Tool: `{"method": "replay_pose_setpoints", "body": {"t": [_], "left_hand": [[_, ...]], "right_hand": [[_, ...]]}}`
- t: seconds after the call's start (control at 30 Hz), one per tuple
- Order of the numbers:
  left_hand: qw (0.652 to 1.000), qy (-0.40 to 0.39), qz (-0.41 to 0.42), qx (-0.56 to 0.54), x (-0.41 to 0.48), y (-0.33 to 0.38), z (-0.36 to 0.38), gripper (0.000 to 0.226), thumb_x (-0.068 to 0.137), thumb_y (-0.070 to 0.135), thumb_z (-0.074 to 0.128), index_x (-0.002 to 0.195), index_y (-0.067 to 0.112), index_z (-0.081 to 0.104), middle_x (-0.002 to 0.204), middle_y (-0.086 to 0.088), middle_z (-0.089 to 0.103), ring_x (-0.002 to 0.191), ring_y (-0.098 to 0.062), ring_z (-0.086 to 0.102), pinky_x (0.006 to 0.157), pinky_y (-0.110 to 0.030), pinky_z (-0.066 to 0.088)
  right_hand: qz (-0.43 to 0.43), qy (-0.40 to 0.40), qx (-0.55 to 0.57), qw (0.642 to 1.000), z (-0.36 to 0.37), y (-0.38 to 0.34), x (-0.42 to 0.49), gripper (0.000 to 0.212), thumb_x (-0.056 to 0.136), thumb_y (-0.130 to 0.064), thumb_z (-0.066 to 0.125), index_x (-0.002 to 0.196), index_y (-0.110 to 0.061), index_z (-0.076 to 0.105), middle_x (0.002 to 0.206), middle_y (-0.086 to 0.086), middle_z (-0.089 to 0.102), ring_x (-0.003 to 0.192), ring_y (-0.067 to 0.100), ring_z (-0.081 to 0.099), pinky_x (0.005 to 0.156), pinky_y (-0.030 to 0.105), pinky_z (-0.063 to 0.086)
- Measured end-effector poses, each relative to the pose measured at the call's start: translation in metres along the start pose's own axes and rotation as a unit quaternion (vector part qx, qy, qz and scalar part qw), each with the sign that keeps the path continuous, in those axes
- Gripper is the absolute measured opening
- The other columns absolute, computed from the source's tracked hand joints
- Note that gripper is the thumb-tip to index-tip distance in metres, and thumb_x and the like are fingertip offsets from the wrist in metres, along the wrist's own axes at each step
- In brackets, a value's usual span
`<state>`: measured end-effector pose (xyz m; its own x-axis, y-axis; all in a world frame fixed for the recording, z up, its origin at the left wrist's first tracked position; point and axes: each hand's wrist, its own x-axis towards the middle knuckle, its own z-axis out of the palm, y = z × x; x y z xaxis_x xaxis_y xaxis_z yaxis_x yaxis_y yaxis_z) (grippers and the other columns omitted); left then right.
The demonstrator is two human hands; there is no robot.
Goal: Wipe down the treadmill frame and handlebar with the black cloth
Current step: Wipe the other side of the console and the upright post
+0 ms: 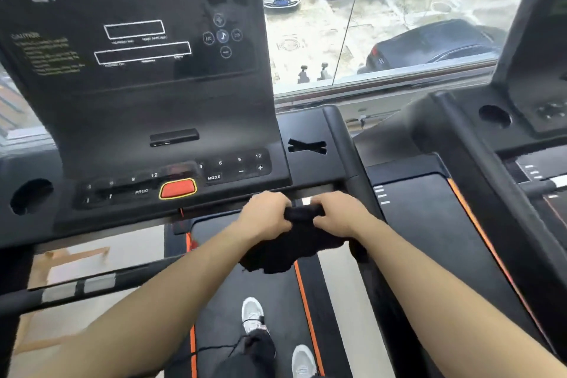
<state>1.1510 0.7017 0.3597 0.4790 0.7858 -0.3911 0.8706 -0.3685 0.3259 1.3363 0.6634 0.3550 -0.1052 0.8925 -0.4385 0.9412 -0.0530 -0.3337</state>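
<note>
The black cloth [288,248] hangs bunched between both hands, just below the front edge of the treadmill console [171,120]. My left hand [264,215] grips its left end with curled fingers. My right hand [337,213] grips its right end the same way. The upper edge of the cloth is pulled taut between them. The right handlebar [346,159] runs up from beside my right hand to the console top. The left handlebar [76,285], with silver sensor plates, crosses the lower left.
A red stop button [178,189] and keypad sit on the console just above my hands. The belt [245,285] with orange side stripes lies below, my white shoes on it. A second treadmill [460,193] stands close on the right. A window with parked cars fills the back.
</note>
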Motion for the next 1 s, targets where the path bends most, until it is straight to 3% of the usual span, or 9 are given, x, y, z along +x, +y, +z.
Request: {"method": "replay_pose_setpoints", "body": {"t": [0.2, 0.3, 0.4, 0.47, 0.53, 0.67, 0.83, 0.9, 1.0], "left_hand": [[0.994, 0.0, 0.03, -0.103, 0.044, 0.024, -0.066, 0.029, 0.076, 0.032, 0.067, 0.101, 0.024, 0.055, 0.086, 0.0, 0.069, 0.075, -0.022, 0.071, 0.077, -0.037, 0.056], [0.991, 0.085, 0.022, -0.102, 0.078, 0.04, -0.084, 0.027, 0.085, 0.023, 0.062, 0.108, 0.02, 0.048, 0.097, -0.007, 0.066, 0.085, -0.032, 0.066, 0.077, -0.044, 0.056], [0.982, 0.168, -0.003, -0.082, 0.106, 0.056, -0.075, 0.047, 0.092, 0.013, 0.059, 0.135, 0.012, 0.039, 0.14, -0.017, 0.042, 0.108, -0.041, 0.056, 0.075, -0.047, 0.049], [0.987, 0.15, -0.006, -0.058, 0.115, 0.061, -0.05, 0.07, 0.096, 0.02, 0.058, 0.154, 0.013, 0.02, 0.162, -0.019, 0.009, 0.135, -0.042, 0.036, 0.096, -0.051, 0.047], [0.994, 0.111, -0.009, -0.018, 0.122, 0.061, -0.02, 0.073, 0.103, 0.036, 0.045, 0.16, 0.01, 0.008, 0.168, -0.017, -0.006, 0.152, -0.038, 0.01, 0.12, -0.052, 0.024], [0.991, 0.115, -0.057, 0.023, 0.154, 0.058, 0.009, 0.077, 0.1, 0.055, 0.006, 0.16, 0.007, -0.001, 0.169, -0.014, -0.012, 0.155, -0.031, -0.011, 0.125, -0.048, -0.004], [0.981, 0.177, -0.058, 0.063, 0.216, 0.049, -0.007, 0.077, 0.097, 0.052, -0.002, 0.162, 0.014, 0.013, 0.17, -0.011, 0.005, 0.156, -0.028, 0.003, 0.126, -0.046, 0.004], [0.979, 0.18, -0.055, 0.083, 0.238, 0.043, -0.024, 0.068, 0.101, 0.049, 0.003, 0.153, 0.02, 0.035, 0.162, -0.007, 0.034, 0.15, -0.026, 0.027, 0.121, -0.044, 0.019], [0.98, 0.157, -0.03, 0.119, 0.271, 0.036, -0.052, 0.041, 0.106, 0.04, 0.021, 0.115, 0.026, 0.058, 0.12, -0.002, 0.067, 0.11, -0.03, 0.061, 0.082, -0.041, 0.042]], "right_hand": [[0.109, 0.222, 0.067, 0.967, -0.068, 0.014, 0.001, 0.008, 0.082, -0.027, 0.058, 0.077, -0.024, 0.052, 0.081, -0.005, 0.059, 0.079, 0.024, 0.053, 0.064, 0.034, 0.037], [0.144, 0.319, 0.015, 0.937, -0.09, 0.03, 0.021, 0.015, 0.085, -0.025, 0.06, 0.1, -0.019, 0.06, 0.099, 0.004, 0.057, 0.09, 0.028, 0.056, 0.066, 0.035, 0.043], [0.154, 0.312, 0.025, 0.937, -0.08, 0.046, 0.044, 0.059, 0.086, -0.022, 0.064, 0.139, -0.012, 0.043, 0.136, 0.014, 0.036, 0.114, 0.037, 0.049, 0.086, 0.047, 0.052], [0.13, 0.253, 0.058, 0.957, -0.052, 0.053, 0.058, 0.068, 0.092, -0.03, 0.061, 0.15, -0.011, 0.031, 0.151, 0.016, 0.024, 0.129, 0.04, 0.043, 0.101, 0.05, 0.046], [0.12, 0.191, 0.066, 0.972, -0.023, 0.06, 0.071, 0.071, 0.101, -0.04, 0.048, 0.158, -0.009, 0.019, 0.162, 0.018, 0.015, 0.143, 0.04, 0.031, 0.114, 0.048, 0.033], [0.148, 0.212, 0.086, 0.962, -0.015, 0.071, 0.102, 0.072, 0.104, -0.043, 0.038, 0.16, -0.009, 0.008, 0.16, 0.02, 0.025, 0.134, 0.043, 0.043, 0.099, 0.051, 0.044], [0.123, 0.232, 0.132, 0.956, -0.045, 0.085, 0.163, 0.066, 0.105, -0.041, 0.035, 0.158, -0.008, 0.013, 0.144, 0.024, 0.045, 0.117, 0.049, 0.055, 0.091, 0.053, 0.045], [0.127, 0.222, 0.178, 0.95, -0.06, 0.088, 0.188, 0.057, 0.106, -0.041, 0.031, 0.153, -0.012, 0.022, 0.137, 0.023, 0.052, 0.115, 0.047, 0.056, 0.089, 0.053, 0.046], [0.116, 0.222, 0.188, 0.95, -0.074, 0.094, 0.231, 0.042, 0.103, -0.044, 0.023, 0.123, -0.016, 0.047, 0.121, 0.02, 0.061, 0.107, 0.045, 0.059, 0.083, 0.048, 0.045]]}}
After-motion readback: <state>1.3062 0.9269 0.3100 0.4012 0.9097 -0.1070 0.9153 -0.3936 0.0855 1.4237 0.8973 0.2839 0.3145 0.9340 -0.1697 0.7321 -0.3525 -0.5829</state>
